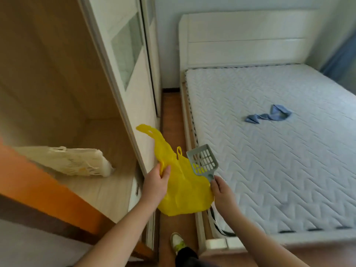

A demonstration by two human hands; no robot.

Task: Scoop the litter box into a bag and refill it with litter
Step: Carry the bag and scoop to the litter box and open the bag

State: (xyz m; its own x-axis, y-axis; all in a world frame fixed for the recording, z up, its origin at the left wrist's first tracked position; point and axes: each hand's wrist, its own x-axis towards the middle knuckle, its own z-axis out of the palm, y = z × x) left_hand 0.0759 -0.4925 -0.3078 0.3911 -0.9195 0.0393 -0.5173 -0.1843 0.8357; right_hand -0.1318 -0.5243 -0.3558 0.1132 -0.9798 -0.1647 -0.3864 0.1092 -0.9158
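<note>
A yellow plastic bag hangs in the air between my hands, over the narrow floor strip beside the bed. My left hand pinches the bag's left edge near one handle. My right hand holds the handle of a grey-blue slotted litter scoop and also touches the bag's right edge. The scoop head points up and away, empty. A white woven sack, possibly the litter bag, lies on the wardrobe's bottom shelf at left. No litter box is in view.
An open wooden wardrobe with a sliding door stands at left. A white bed with a bare quilted mattress fills the right; a blue cloth lies on it. My shoe stands on the brown floor below.
</note>
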